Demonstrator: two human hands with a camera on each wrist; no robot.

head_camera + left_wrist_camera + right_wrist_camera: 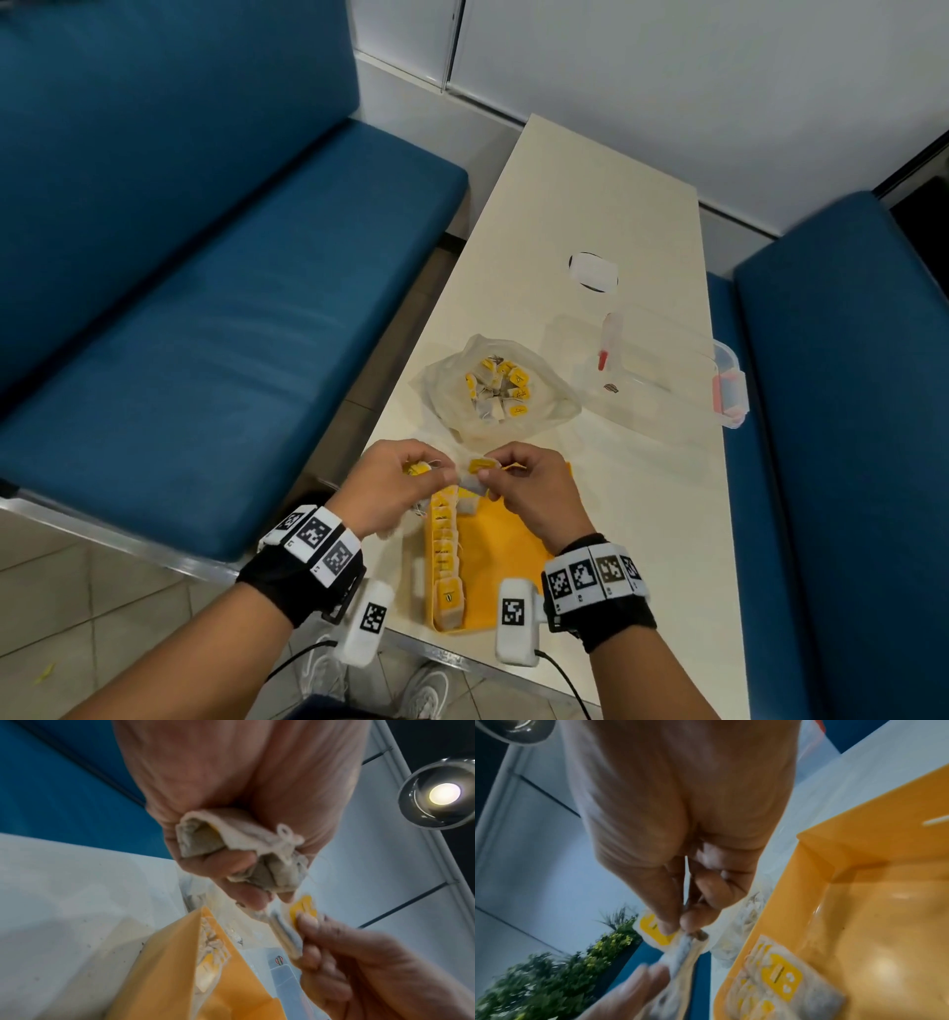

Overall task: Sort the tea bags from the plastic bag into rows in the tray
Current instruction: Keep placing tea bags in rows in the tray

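Observation:
A yellow tray [508, 545] lies at the table's near edge with a row of yellow-tagged tea bags [445, 545] along its left side. Above its far end, my left hand [405, 483] grips a bunch of tea bags [231, 850] in its curled fingers. My right hand [518, 478] pinches a single tea bag [480, 470] by its top between thumb and forefinger; the left fingertips touch the same bag [285, 931]. The right wrist view shows that tea bag [682, 949] beside the tray [859, 882]. A clear plastic bag [495, 390] with more tea bags sits just beyond the hands.
A clear lidded plastic box [662, 370] with pink clips stands at the right of the table [590, 205], with a small white case [593, 271] behind it. Blue benches [205, 308] flank the table on both sides. The table's near edge runs just under the tray.

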